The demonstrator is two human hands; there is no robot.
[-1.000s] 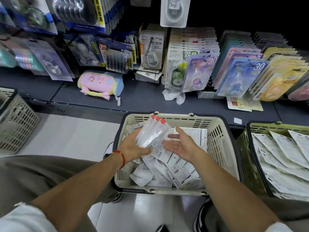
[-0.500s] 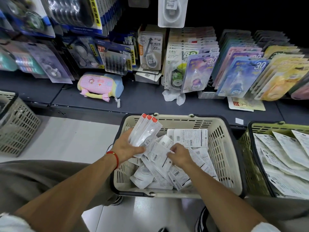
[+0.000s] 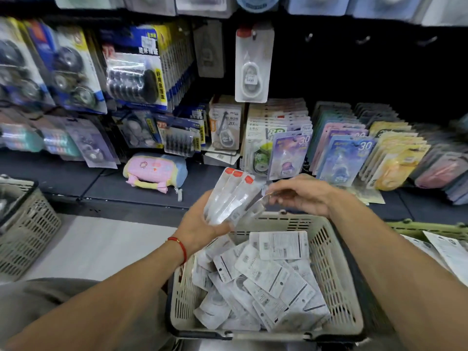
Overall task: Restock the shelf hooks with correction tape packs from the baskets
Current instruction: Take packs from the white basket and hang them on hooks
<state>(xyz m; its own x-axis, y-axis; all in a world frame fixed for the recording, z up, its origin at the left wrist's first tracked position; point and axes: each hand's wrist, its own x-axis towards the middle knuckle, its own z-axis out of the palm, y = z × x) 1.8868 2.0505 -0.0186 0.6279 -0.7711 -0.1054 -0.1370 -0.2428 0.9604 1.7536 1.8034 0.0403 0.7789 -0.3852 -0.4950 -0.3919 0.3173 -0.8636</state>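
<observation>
I am gathering packs to hang. My left hand [image 3: 200, 224] grips three red-topped packs [image 3: 231, 196] above the basket [image 3: 336, 269] rim at 12 o'clock — my right hand [image 3: 301, 196] pinches a fourth, I think. Next I must lift them to a bare hook [image 3: 362, 40] up at 1 o'clock. One pack [image 3: 254, 63] hangs there alone.

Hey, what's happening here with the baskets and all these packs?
A person is restocking stationery shelves. Their left hand holds a fanned bunch of clear correction tape packs with red tabs, raised above a beige basket full of more packs. The right hand pinches the edge of that bunch, seemingly adding or squaring a pack. One similar pack hangs on a hook above; nothing from the bunch is hung yet.
</observation>
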